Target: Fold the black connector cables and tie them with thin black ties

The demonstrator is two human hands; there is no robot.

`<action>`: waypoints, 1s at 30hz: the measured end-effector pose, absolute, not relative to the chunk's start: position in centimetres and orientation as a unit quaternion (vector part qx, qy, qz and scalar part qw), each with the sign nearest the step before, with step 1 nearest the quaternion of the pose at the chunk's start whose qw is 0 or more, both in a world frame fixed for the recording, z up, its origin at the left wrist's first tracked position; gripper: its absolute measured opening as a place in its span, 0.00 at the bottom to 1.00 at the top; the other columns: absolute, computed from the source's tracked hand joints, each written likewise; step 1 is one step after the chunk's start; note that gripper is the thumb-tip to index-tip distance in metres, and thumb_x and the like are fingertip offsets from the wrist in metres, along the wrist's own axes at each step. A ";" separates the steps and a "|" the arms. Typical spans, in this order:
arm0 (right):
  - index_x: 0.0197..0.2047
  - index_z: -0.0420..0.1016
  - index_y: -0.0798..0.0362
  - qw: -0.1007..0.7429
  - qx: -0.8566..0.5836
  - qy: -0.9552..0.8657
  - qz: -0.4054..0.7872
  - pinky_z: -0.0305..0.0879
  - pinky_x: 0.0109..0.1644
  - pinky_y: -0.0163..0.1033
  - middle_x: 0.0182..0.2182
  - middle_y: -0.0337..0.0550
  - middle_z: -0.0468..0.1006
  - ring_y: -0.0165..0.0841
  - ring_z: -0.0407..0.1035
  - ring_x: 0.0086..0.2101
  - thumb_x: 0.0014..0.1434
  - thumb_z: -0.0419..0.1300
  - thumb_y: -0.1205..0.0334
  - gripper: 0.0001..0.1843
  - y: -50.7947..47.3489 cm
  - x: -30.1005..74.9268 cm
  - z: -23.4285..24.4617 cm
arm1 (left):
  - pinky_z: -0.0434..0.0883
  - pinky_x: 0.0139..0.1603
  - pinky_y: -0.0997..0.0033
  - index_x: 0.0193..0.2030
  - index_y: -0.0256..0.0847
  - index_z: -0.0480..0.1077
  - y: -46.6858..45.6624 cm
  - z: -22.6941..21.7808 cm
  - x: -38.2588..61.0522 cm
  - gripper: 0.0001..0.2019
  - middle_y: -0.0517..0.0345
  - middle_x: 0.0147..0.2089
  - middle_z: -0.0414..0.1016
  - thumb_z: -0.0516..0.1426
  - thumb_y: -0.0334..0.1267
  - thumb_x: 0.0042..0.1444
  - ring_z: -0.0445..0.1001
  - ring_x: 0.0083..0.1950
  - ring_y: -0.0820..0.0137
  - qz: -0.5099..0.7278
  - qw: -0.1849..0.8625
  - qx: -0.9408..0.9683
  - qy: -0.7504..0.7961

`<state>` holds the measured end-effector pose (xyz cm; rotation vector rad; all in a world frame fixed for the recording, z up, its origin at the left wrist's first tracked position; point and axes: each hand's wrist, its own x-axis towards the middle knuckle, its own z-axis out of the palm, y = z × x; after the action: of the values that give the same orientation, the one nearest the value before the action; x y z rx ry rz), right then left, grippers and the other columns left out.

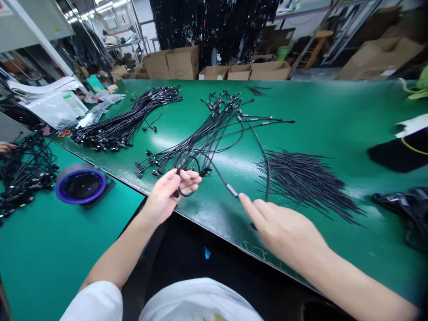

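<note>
Near the table's front edge my left hand [174, 187] pinches a black cable [217, 169] close to one end, and part of the cable loops round by the fingers. To the right, my right hand [267, 214] closes on the same cable beside a grey sleeve [231, 190]; its fingertips are partly hidden. Just beyond both hands spreads a loose pile of black cables [203, 129] with small connectors at their ends. A heap of thin black ties or strips [304, 180] lies to the right of my right hand.
A long bundle of cables [130, 118] lies at the back left. On the left table are a purple-rimmed tape roll [80, 185] and more tangled cables [26, 171], with another person's hand [6, 147] beside them. Black items [401, 149] sit at the right. Cardboard boxes [174, 62] stand behind.
</note>
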<state>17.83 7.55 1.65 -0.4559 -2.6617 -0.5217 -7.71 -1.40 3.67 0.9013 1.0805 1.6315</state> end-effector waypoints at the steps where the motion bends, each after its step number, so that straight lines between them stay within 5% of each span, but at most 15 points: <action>1: 0.48 0.74 0.61 0.164 -0.158 -0.964 -0.139 0.53 0.26 0.37 0.24 0.41 0.72 0.30 0.64 0.22 0.56 0.47 0.80 0.21 6.7 17.4 1.7 | 0.70 0.57 0.63 0.41 0.38 0.71 -1.3 3.2 -6.8 0.10 0.50 0.51 0.76 0.53 0.41 0.65 0.74 0.54 0.64 0.625 0.440 0.441 0.470; 4: 0.40 0.74 0.56 0.110 -0.130 -0.985 0.035 0.56 0.27 0.35 0.27 0.40 0.74 0.29 0.67 0.24 0.60 0.49 0.76 0.14 5.3 16.5 2.7 | 0.64 0.62 0.60 0.47 0.39 0.69 -1.6 1.8 -4.4 0.11 0.45 0.56 0.74 0.49 0.40 0.67 0.71 0.59 0.61 0.459 0.354 0.643 0.500; 7: 0.39 0.75 0.54 0.156 -0.138 -0.955 0.211 0.61 0.34 0.34 0.31 0.42 0.77 0.30 0.71 0.30 0.68 0.49 0.63 0.13 5.9 16.4 3.8 | 0.68 0.51 0.61 0.43 0.39 0.68 -2.2 1.0 -3.4 0.11 0.47 0.44 0.76 0.48 0.41 0.67 0.74 0.46 0.62 0.338 0.347 0.730 0.481; 10: 0.44 0.75 0.51 0.277 -0.193 -0.828 0.447 0.66 0.41 0.35 0.37 0.44 0.77 0.31 0.71 0.37 0.68 0.48 0.48 0.19 7.0 16.3 3.1 | 0.66 0.38 0.68 0.40 0.39 0.66 -2.6 0.7 -3.4 0.12 0.58 0.28 0.69 0.47 0.44 0.67 0.68 0.31 0.70 0.388 0.440 0.655 0.477; 13: 0.52 0.69 0.50 0.391 -0.240 -0.652 0.603 0.67 0.46 0.38 0.44 0.46 0.74 0.34 0.69 0.45 0.62 0.53 0.39 0.26 6.8 15.2 0.5 | 0.63 0.31 0.72 0.42 0.39 0.65 -2.7 0.8 -3.2 0.14 0.64 0.23 0.63 0.49 0.48 0.66 0.62 0.24 0.75 0.518 0.559 0.503 0.406; 15: 0.47 0.69 0.50 0.396 -0.275 -0.581 0.655 0.66 0.38 0.35 0.36 0.40 0.72 0.30 0.68 0.36 0.60 0.59 0.42 0.21 5.9 14.0 -1.1 | 0.64 0.32 0.71 0.39 0.37 0.66 -2.6 0.7 -2.7 0.16 0.62 0.25 0.65 0.52 0.50 0.64 0.64 0.25 0.74 0.538 0.599 0.448 0.389; 18: 0.36 0.67 0.51 0.397 -0.315 -0.503 0.700 0.52 0.24 0.29 0.22 0.30 0.59 0.21 0.51 0.20 0.61 0.59 0.49 0.14 4.7 12.6 -2.3 | 0.67 0.44 0.65 0.34 0.37 0.68 -2.9 0.0 -1.8 0.19 0.57 0.29 0.69 0.52 0.52 0.64 0.68 0.32 0.71 0.532 0.604 0.416 0.422; 21: 0.33 0.67 0.53 0.408 -0.291 -0.451 0.739 0.44 0.21 0.29 0.21 0.29 0.55 0.20 0.44 0.19 0.60 0.61 0.51 0.14 4.2 12.1 -2.5 | 0.67 0.49 0.62 0.32 0.39 0.66 -3.7 -0.9 -1.2 0.20 0.61 0.27 0.65 0.50 0.54 0.64 0.64 0.30 0.73 0.558 0.590 0.384 0.439; 24: 0.28 0.65 0.53 0.423 -0.237 -0.392 0.782 0.51 0.22 0.29 0.20 0.30 0.55 0.21 0.50 0.20 0.59 0.62 0.52 0.16 3.7 11.9 -2.4 | 0.67 0.48 0.63 0.36 0.40 0.65 -4.4 -1.8 -1.0 0.18 0.65 0.26 0.60 0.50 0.53 0.64 0.60 0.28 0.75 0.573 0.563 0.378 0.460; 28: 0.25 0.63 0.54 0.490 -0.225 -0.388 0.748 0.64 0.32 0.31 0.35 0.40 0.66 0.27 0.65 0.35 0.59 0.62 0.52 0.18 2.4 11.3 -1.9 | 0.66 0.46 0.66 0.54 0.41 0.63 -4.7 -2.3 -0.9 0.16 0.65 0.28 0.60 0.48 0.48 0.67 0.62 0.30 0.73 0.507 0.479 0.463 0.547; 30: 0.27 0.64 0.54 0.488 -0.237 -0.412 0.732 0.63 0.27 0.30 0.48 0.44 0.67 0.29 0.68 0.40 0.61 0.60 0.50 0.19 1.5 11.1 -1.6 | 0.66 0.43 0.67 0.53 0.39 0.64 -4.7 -2.4 -0.9 0.16 0.63 0.29 0.63 0.47 0.47 0.68 0.64 0.31 0.72 0.436 0.465 0.507 0.580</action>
<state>11.12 1.55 -1.62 -0.5751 -1.0024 1.7798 -0.89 -4.71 -2.37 1.2442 1.4248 1.0720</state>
